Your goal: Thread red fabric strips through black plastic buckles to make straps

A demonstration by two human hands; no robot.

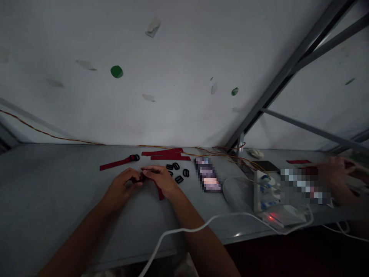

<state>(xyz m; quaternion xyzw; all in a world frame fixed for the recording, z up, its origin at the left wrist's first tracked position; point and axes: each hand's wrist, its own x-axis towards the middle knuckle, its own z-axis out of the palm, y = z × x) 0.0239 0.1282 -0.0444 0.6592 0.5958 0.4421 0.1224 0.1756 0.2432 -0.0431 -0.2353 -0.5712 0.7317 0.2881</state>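
My left hand (123,188) and my right hand (160,179) meet over the grey table, fingers closed around a red strap (160,192). One end of that strap hangs out below my right palm; the part between the fingertips is dark and mostly hidden. Just right of my right hand lie several black buckles (179,179). Behind my hands rest more red straps (170,154). To the left, another red strap (115,164) has a black buckle (134,157) at its end.
A phone (208,175) lies right of the buckles. Farther right are a white power strip (261,192) and a blurred co-worker's hand (337,177). A white cable (190,230) crosses over my right forearm. Thin wires run along the wall's foot.
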